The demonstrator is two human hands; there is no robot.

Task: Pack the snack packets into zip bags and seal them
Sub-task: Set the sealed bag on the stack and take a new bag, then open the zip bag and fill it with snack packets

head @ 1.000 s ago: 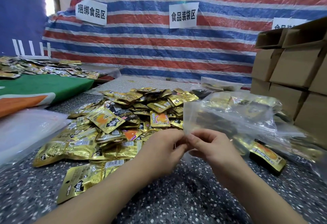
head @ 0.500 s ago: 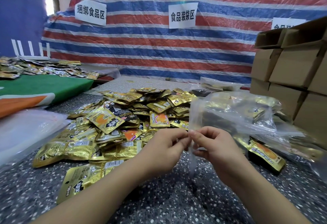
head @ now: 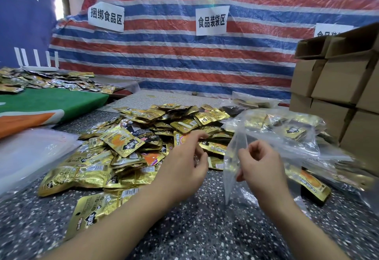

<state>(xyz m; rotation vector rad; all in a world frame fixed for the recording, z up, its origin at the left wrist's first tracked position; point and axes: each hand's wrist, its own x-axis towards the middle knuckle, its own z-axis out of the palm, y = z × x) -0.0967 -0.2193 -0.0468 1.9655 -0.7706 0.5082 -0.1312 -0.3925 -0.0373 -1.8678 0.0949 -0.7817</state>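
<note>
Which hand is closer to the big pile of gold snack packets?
Left. The left hand reaches out over the near edge of the pile of gold snack packets, fingers loose. The right hand is off to the pile's right, pinching the clear zip bag.

- snack packets (head: 131, 142): shiny gold foil, black logo patches, some with orange panels, white barcode labels
- zip bag (head: 235, 153): clear, see-through
- tabletop (head: 205, 229): dark grey, speckled with white flecks
- tarp (head: 205, 58) behind: red, blue and white horizontal stripes
- paper signs (head: 212, 20): white, black characters
- cardboard boxes (head: 344, 83): plain brown
- cloth (head: 51, 103) at left: green with orange and white band
- far-left wall (head: 24, 13): solid dark blue
- rack (head: 37, 59) at left: white
</note>
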